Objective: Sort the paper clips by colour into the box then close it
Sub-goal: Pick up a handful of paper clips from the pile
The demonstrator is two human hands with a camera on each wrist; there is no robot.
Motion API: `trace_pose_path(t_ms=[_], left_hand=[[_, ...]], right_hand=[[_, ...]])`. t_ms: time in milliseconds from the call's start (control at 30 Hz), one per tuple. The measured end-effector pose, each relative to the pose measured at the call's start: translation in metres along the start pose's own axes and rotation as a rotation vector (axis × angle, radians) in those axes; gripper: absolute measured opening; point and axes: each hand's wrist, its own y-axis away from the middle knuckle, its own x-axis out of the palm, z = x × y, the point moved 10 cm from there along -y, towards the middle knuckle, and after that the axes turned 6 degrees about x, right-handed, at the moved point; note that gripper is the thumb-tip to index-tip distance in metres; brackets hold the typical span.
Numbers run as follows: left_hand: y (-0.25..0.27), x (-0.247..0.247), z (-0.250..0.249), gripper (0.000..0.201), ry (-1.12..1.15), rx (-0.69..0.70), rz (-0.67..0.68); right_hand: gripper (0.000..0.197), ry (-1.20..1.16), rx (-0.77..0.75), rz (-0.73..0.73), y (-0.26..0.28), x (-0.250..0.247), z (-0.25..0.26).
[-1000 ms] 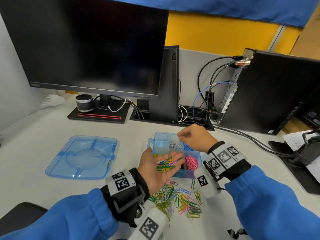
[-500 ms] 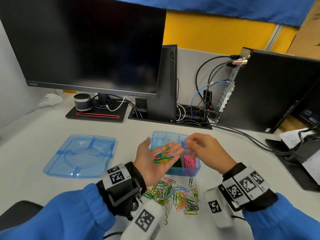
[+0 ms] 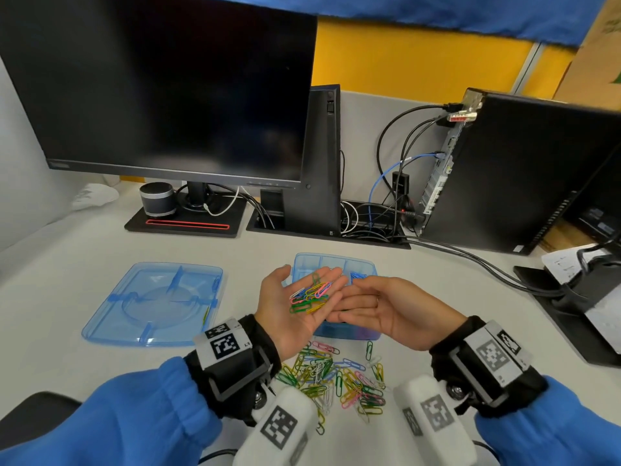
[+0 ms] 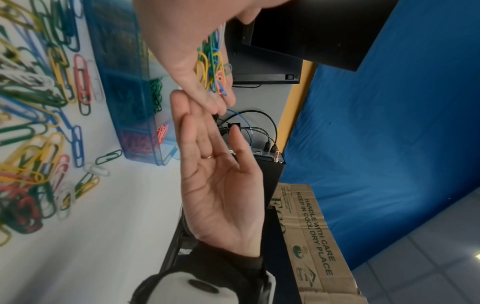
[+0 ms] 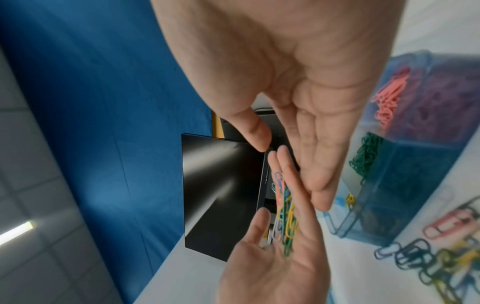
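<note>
My left hand [image 3: 280, 299] is held palm up over the blue box [image 3: 336, 260], its fingers straight. Several mixed-colour paper clips [image 3: 311, 294] lie loose on them. My right hand [image 3: 386, 307] is also palm up, flat and empty, its fingertips just under the left fingers. In the left wrist view the clips [image 4: 213, 67] rest on the left fingers above the right hand [image 4: 221, 185]. The right wrist view shows green clips [image 5: 366, 156] and pink clips [image 5: 389, 98] in separate compartments of the box [image 5: 405, 216]. An unsorted pile [image 3: 336, 378] lies on the desk before the box.
The box's blue lid [image 3: 154, 304] lies upside down to the left. A monitor [image 3: 161, 85] with its stand and a small speaker [image 3: 157, 199] stands behind. A computer case [image 3: 524, 169] with cables is at the back right, and a black stand with papers [image 3: 578, 297] at the right.
The right hand drew back from the box, pinched a blue clip at the left fingertips, and now lies palm up and empty beside the left hand. The left hand stayed palm up.
</note>
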Motion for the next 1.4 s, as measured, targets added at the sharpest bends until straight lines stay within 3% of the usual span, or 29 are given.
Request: trace_pose_path(t_ms=[167, 300, 433, 567, 733, 867, 967, 1133, 1400], left_hand=[[-0.001, -0.002, 0.000, 0.050, -0.014, 0.026, -0.015], [-0.001, -0.005, 0.002, 0.047, -0.023, 0.040, -0.026], [-0.001, -0.008, 0.003, 0.043, -0.036, 0.042, -0.053], [0.000, -0.013, 0.008, 0.042, -0.063, 0.026, -0.090], [0.003, -0.006, 0.013, 0.045, -0.049, -0.007, -0.071], [0.007, 0.005, 0.012, 0.046, -0.042, -0.012, -0.025], [0.010, 0.010, 0.015, 0.051, -0.059, -0.049, 0.008], [0.013, 0.013, 0.024, 0.057, -0.093, -0.115, 0.050], [0.011, 0.009, 0.027, 0.065, -0.047, -0.121, 0.043]], right_hand=[[0.024, 0.145, -0.016, -0.021, 0.000, 0.001, 0.000], [0.029, 0.165, -0.058, -0.056, 0.001, 0.002, 0.003], [0.032, 0.234, -0.161, -0.111, 0.004, 0.003, 0.011], [0.027, 0.446, -0.274, -0.160, 0.007, 0.008, 0.021], [0.020, 0.878, -0.594, -0.208, 0.025, 0.022, 0.043], [0.021, 1.033, -0.805, -0.292, 0.039, 0.028, 0.055], [0.023, 1.112, -0.852, -0.309, 0.037, 0.027, 0.055], [0.007, 1.241, -0.853, -0.293, 0.033, 0.027, 0.054], [0.003, 1.166, -0.901, -0.267, 0.042, 0.025, 0.065]])
